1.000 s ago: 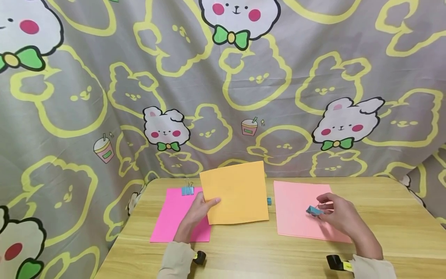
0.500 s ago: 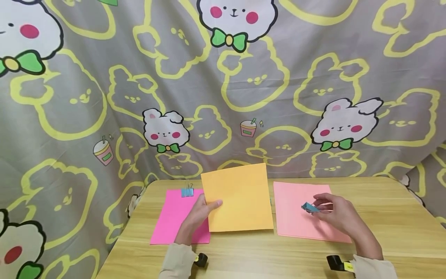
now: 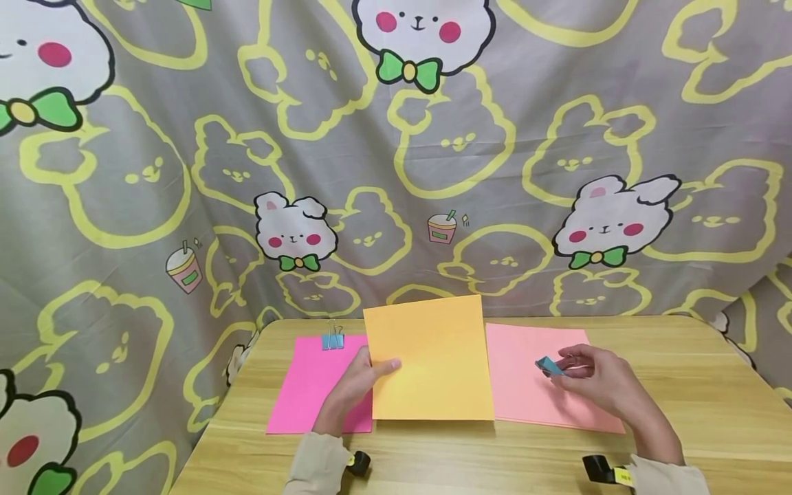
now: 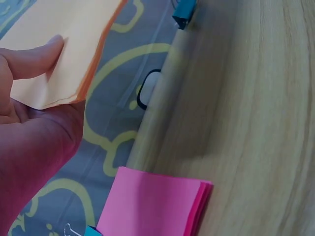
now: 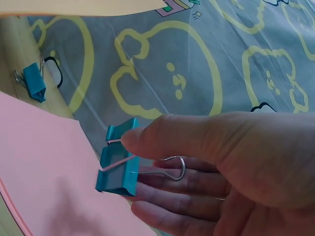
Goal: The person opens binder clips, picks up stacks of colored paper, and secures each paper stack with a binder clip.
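Note:
My left hand [image 3: 355, 378] grips a stack of orange paper [image 3: 433, 361] by its left edge, thumb on the front face. The stack is raised and tilted over the table, with several sheet edges showing in the left wrist view. Between the thumb and fingers of my right hand [image 3: 597, 375] is a teal binder clip [image 5: 118, 164], one wire handle sticking out toward the fingers. This clip is over a stack of light pink paper [image 3: 526, 402] lying on the right. At left lies a magenta paper stack [image 3: 303, 399] with a teal binder clip [image 3: 333, 342] on its far edge.
Another teal binder clip [image 5: 34, 82] lies near the table's back edge, hidden behind the orange paper in the head view. A grey patterned curtain [image 3: 458, 158] hangs directly behind the wooden table [image 3: 433, 457].
The orange paper has moved right and down with my left hand, now covering the loose clip in the head view. My right hand's clip has shifted slightly left and turned.

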`<act>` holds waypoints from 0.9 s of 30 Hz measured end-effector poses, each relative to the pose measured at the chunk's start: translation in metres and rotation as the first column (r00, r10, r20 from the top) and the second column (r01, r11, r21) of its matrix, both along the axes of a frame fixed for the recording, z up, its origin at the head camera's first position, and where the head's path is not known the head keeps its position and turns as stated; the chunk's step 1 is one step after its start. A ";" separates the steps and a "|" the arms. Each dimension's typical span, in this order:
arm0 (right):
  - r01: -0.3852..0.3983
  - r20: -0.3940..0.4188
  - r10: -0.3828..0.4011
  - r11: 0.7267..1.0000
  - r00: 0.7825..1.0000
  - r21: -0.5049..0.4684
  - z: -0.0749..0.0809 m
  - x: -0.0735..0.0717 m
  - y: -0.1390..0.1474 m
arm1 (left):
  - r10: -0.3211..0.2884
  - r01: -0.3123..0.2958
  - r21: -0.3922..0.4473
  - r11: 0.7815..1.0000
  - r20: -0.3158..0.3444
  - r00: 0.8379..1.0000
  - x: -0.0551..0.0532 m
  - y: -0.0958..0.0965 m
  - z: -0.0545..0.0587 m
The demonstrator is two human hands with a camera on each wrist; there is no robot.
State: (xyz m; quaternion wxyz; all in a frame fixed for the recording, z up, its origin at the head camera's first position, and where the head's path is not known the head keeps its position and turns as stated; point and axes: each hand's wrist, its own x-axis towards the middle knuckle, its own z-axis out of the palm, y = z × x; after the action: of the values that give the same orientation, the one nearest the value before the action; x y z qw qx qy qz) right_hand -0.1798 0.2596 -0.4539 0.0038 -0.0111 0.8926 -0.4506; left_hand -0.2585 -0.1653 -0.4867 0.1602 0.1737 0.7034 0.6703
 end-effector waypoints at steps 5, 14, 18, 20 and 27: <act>0.002 0.006 -0.002 1.000 1.000 0.006 -0.001 0.001 0.000 | 0.004 -0.004 -0.008 1.000 -0.005 1.000 0.000 0.000 -0.001; 0.052 0.019 -0.050 0.991 0.999 -0.123 0.001 0.001 0.002 | -0.038 0.037 0.035 0.999 0.014 0.999 0.000 0.003 -0.004; 0.020 0.028 -0.014 0.975 1.000 -0.219 0.002 0.000 0.001 | -0.041 0.039 0.052 0.998 0.036 0.999 0.001 0.005 -0.004; 0.005 0.020 -0.001 0.971 1.000 -0.237 0.002 -0.001 0.000 | -0.045 0.043 0.051 0.998 0.039 0.998 0.001 0.006 -0.004; 0.016 0.018 -0.012 0.965 1.000 -0.261 0.002 -0.002 -0.001 | -0.063 0.062 0.030 0.998 0.047 0.997 0.003 0.008 -0.003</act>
State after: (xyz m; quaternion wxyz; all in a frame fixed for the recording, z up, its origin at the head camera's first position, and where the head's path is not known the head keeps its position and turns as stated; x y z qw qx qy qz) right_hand -0.1815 0.2581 -0.4515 0.0063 -0.0017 0.8255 -0.5644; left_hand -0.2559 -0.1575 -0.4901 0.1953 0.1816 0.6841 0.6789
